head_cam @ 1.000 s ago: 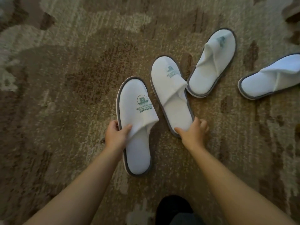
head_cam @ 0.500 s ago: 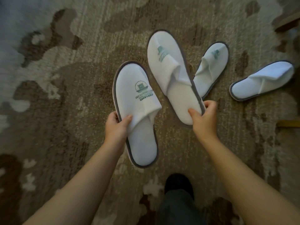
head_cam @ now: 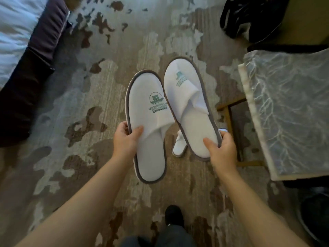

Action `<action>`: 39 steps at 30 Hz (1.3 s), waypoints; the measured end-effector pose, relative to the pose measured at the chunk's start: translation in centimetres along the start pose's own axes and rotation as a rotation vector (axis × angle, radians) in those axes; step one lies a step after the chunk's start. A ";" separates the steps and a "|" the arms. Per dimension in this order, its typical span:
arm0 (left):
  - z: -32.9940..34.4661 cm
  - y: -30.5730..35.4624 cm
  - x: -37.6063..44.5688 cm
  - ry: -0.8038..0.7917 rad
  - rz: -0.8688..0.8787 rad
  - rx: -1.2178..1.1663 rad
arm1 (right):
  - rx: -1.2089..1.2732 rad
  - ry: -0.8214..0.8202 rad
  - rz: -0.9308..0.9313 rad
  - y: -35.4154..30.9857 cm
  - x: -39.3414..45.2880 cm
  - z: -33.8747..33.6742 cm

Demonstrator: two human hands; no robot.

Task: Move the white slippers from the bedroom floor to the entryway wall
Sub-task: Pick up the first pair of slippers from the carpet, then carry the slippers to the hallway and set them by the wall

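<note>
The carpet (head_cam: pixel 89 104) is filling most of the view, w/ a bed (head_cam: pixel 16 24) at its upper-left edge and a marble-topped table (head_cam: pixel 292 111) along the right edge.

2 white slippers are hanging in the air above the carpet's middle, 1 in each hand. The left slipper (head_cam: pixel 147 125) is the bigger in view; the left hand (head_cam: pixel 127 139) is pinching its outer rim about halfway along, thumb on the upper's edge, fingers wrapping under the sole. The right slipper (head_cam: pixel 190 111) is sitting just beside it, toe edges nearly touching; the right hand (head_cam: pixel 220 150) is gripping its heel end, thumb on the insole, fingers below.

Handling, as a guess: these are looking like thin hotel terry slippers, so very light, soft, floppy, not fragile, not slippery. A light pinch on the grey-bound rim or the heel is probably doing enough; squeezing the upper would only be crumpling it, as the right one's fold is showing.

Both are pointing toe away from the person, heel toward the body, long axes running near-to-far, the right one tilting a bit left at the toe.

A 3rd slipper (head_cam: pixel 179 147) is lying on the carpet below, mostly hidden, and a bit of a 4th (head_cam: pixel 223 130) is peeking out behind the right fingers, so approx half the job is remaining to lift.
</note>
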State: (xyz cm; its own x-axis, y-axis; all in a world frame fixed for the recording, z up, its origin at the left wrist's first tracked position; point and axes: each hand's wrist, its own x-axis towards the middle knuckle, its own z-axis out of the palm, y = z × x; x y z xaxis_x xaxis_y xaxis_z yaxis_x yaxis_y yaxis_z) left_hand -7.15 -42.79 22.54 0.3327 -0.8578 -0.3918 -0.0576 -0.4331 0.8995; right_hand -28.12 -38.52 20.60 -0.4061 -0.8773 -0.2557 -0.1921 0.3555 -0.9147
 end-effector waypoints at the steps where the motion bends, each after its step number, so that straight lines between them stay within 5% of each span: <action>1: 0.7 1.9 -0.4 -0.031 0.021 -0.016 | 0.015 0.036 -0.005 -1.4 -0.2 -1.1; 13: 11.9 14.1 -6.1 -0.751 0.205 0.087 | 0.123 0.789 0.145 -8.0 -9.3 -11.7; 24: 14.7 11.1 -26.1 -1.541 0.266 0.382 | 0.308 1.507 0.405 -7.5 -33.4 -13.3; 31: 6.8 3.5 -45.1 -1.996 0.445 0.553 | 0.391 2.021 0.579 -5.8 -53.1 -6.6; 39: -10.7 -7.5 -63.0 -2.397 0.372 0.635 | 0.403 2.425 0.634 -3.4 -73.9 1.5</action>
State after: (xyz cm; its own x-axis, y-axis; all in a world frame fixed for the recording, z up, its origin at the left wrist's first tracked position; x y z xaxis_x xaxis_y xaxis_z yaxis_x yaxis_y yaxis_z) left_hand -17.59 17.51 42.52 -0.8064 0.5674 -0.1667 -0.1237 0.1137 0.9858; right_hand 3.86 24.63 42.15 -0.1836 0.9823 -0.0371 0.2529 0.0108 -0.9674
